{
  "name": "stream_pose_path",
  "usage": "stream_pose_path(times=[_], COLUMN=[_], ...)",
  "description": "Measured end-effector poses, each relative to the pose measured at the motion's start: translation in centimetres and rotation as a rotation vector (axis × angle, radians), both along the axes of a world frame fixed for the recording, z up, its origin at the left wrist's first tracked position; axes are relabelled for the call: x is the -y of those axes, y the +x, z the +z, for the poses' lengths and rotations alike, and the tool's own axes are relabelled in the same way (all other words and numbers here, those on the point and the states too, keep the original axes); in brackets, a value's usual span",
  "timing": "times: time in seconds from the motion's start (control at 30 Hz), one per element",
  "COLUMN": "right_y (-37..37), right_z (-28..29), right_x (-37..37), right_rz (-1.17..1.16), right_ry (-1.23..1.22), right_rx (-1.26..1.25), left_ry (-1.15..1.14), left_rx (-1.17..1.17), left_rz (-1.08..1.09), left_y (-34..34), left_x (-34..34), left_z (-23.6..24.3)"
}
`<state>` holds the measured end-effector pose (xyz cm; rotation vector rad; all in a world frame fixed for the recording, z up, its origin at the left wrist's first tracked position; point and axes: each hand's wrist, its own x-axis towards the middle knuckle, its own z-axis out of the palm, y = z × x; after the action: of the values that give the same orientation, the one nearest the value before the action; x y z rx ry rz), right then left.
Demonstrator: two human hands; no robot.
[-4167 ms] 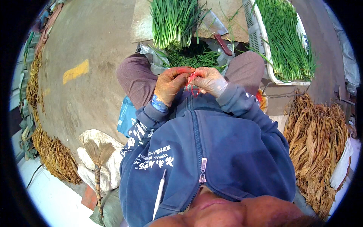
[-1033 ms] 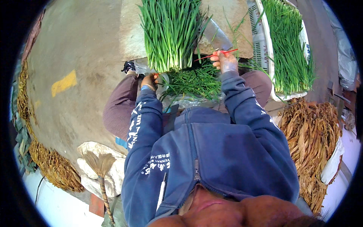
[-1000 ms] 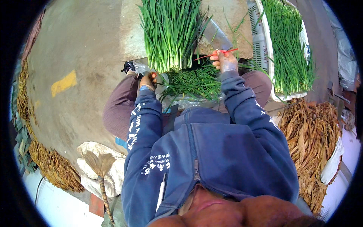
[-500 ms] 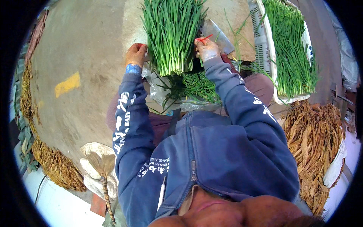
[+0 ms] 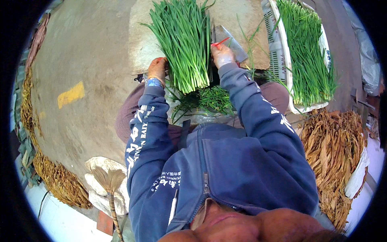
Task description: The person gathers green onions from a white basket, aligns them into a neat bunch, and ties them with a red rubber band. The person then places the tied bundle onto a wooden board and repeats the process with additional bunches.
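A thick bundle of green garlic chives (image 5: 183, 46) lies on a wooden board (image 5: 141, 40), its pale cut ends toward me and overhanging the near edge. Close against its left side is my left hand (image 5: 157, 69), fingers curled, with a bit of red at the fingertips. At the right side my right hand (image 5: 223, 55) pinches a thin red tie (image 5: 221, 41), whose free end sticks out to the right. Whether the tie runs under the bundle is hidden. A broad metal blade (image 5: 237, 45) lies on the board just beyond my right hand.
Loose green trimmings (image 5: 209, 99) lie on clear plastic below the board. To the right stands a white plastic crate (image 5: 287, 52) full of chives (image 5: 304, 56). Dried brown leaves (image 5: 332, 157) are heaped at the lower right. A straw broom (image 5: 109, 181) rests at the lower left.
My left hand has moved right and toward me, against the bundle. The bundle has shifted slightly toward me, with its cut ends swung right. My right hand stays nearly in place with the tie.
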<state>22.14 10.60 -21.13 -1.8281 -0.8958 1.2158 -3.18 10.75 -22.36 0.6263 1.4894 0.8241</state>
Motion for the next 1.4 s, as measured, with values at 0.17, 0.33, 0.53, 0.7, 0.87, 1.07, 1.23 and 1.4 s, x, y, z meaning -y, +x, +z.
stream_pose_path(times=[0.17, 0.33, 0.53, 0.7, 0.87, 1.07, 1.23, 1.4], right_y=[2.2, 3.9, 1.1, -1.9, -1.2, -1.5, -1.2, -4.7], right_z=[2.5, 1.4, 3.0, 6.4, 5.2, 5.0, 5.8, 9.6], right_x=[0.1, 3.8, 3.1, 0.3, -1.1, -1.5, 0.0, -0.4], right_rz=[-0.176, -0.041, 0.352, 0.441, 0.152, 0.032, 0.223, 0.588], right_ry=[0.088, 0.202, 0.423, 0.08, 0.035, 0.095, 0.171, 0.275], right_rx=[-0.365, -0.435, 0.223, 0.225, -0.199, -0.356, -0.316, 0.432], left_ry=[-0.096, -0.166, -0.124, -0.057, -0.139, -0.06, 0.034, 0.1], left_rx=[0.037, 0.407, 0.745, 0.38, 0.063, 0.264, 0.282, 0.202], left_rz=[0.181, 0.332, 0.246, -0.006, -0.041, 0.092, 0.109, 0.005], left_y=[-1.1, -2.7, -1.0, -0.9, -3.8, -2.8, -0.5, 1.1], left_x=[-0.7, 3.0, 2.8, -1.0, -5.5, -5.2, -1.6, -1.1], left_z=[0.5, 0.2, 3.6, 5.5, 1.0, 0.9, 5.1, 7.3])
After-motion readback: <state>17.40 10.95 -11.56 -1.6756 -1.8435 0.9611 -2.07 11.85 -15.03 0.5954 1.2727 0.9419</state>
